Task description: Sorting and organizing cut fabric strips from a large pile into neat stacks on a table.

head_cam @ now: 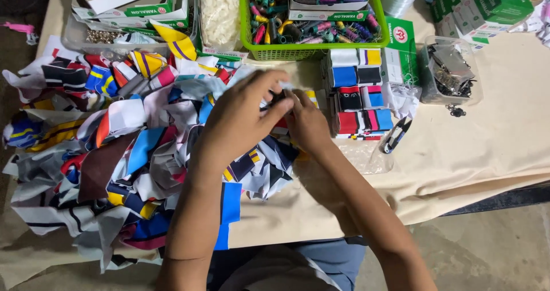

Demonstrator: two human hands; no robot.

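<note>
The left hand point(240, 116) and right hand point(306, 122) meet over the cloth-covered table point(487, 148), fingers pinched together on a small dark piece point(281, 99) (too hidden to tell what kind), beside the heap of coloured fabric scraps point(114, 148), folded stacks point(358, 90), and thread snips point(396, 135).

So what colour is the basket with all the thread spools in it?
The basket is bright green, seen in the head view at the top of the table.

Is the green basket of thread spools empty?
No, the green basket is filled with thread spools of many colours.
</note>
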